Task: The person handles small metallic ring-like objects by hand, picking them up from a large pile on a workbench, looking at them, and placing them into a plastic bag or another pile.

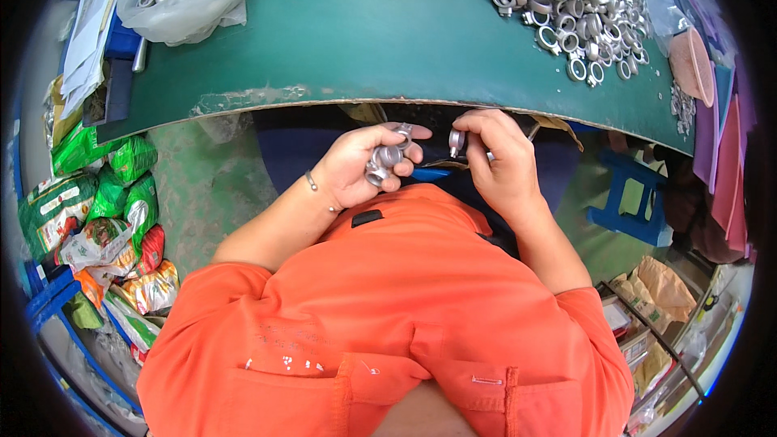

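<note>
Several small grey metal rings (390,155) rest in my left hand (354,163), palm up with the fingers curled round them. My right hand (503,154) pinches a single metal ring (457,142) between thumb and fingers. Both hands are in front of my body, just short of the table's near edge, and apart from each other. On the far right of the green table (348,40) lies a large heap of similar rings (571,4), each with a small stub. A clear plastic bag (190,12) at the far left holds more of them.
Papers (95,28) lie at the table's left end. A pink basket (690,66) and small metal bits (682,109) are at its right end. Colourful packages (121,226) are stacked at left. A blue stool (630,198) stands at right on the floor.
</note>
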Demonstrator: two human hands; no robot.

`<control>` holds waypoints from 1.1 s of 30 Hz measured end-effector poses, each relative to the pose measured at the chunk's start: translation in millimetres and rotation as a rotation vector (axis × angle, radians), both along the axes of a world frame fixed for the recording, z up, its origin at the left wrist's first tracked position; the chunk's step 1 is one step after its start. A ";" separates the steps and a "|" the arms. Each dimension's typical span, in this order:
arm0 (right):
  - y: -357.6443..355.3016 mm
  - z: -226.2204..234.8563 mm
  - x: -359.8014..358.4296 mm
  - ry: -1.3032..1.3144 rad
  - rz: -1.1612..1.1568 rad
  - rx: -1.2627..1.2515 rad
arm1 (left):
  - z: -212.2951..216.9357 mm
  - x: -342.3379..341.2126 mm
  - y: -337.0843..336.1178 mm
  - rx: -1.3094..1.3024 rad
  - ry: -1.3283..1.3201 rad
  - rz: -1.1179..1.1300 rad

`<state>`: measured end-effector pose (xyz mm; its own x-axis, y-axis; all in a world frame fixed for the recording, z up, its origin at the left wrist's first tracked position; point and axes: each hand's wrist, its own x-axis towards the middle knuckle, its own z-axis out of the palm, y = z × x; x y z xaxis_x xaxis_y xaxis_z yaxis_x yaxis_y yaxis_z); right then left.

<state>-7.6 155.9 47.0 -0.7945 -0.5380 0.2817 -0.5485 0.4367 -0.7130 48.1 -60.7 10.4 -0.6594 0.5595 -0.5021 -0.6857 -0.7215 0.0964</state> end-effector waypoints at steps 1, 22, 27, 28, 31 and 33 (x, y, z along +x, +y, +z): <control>-2.2 -1.1 -0.2 -0.020 0.000 -0.030 | 0.9 0.3 2.0 -0.005 0.026 -0.008; -15.7 -2.6 12.4 -0.228 0.040 -0.444 | 12.5 -2.8 2.9 -0.189 0.052 -0.044; -11.1 0.4 5.0 0.117 0.024 -0.244 | 8.2 -0.7 3.2 -0.120 0.031 -0.028; -7.7 1.8 2.3 0.213 0.009 -0.068 | 6.6 -0.2 5.4 -0.118 0.026 -0.032; -9.0 -1.9 5.4 0.139 0.059 -0.113 | 13.3 -3.9 9.9 -0.076 0.043 -0.051; -22.1 4.7 9.8 -0.002 0.116 -0.132 | 13.5 -4.1 10.7 -0.092 0.110 -0.099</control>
